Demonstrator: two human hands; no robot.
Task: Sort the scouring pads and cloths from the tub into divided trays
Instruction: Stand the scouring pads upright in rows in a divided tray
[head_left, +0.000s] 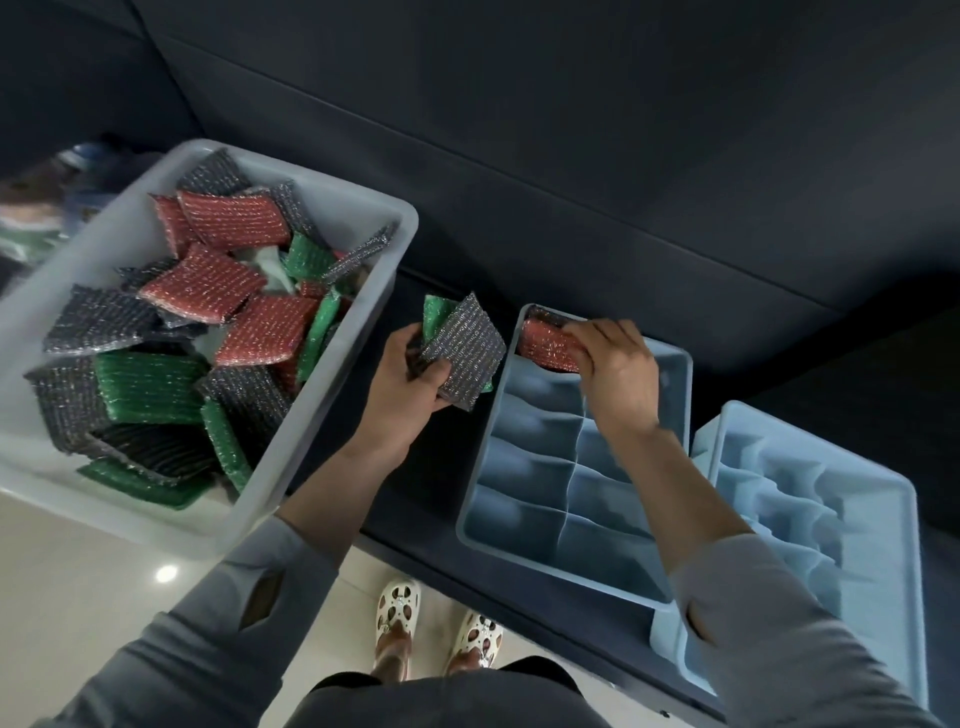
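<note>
A white tub (358, 332) on the left holds several red, green and grey glittery scouring pads. Between the tub and the trays, my left hand (402, 387) grips a grey pad (465, 351) with a green pad (436, 312) behind it. My right hand (615, 366) presses a red pad (548, 343) into the far left compartment of a blue divided tray (678, 374). A dark grey pad (545, 314) lies in that tray just beyond the red one. The tray's other compartments hold nothing.
A second blue divided tray (904, 519) sits to the right, partly stacked on another. All rest on a dark upholstered surface (623, 182). Pale floor tiles and my white shoes (397, 616) show below.
</note>
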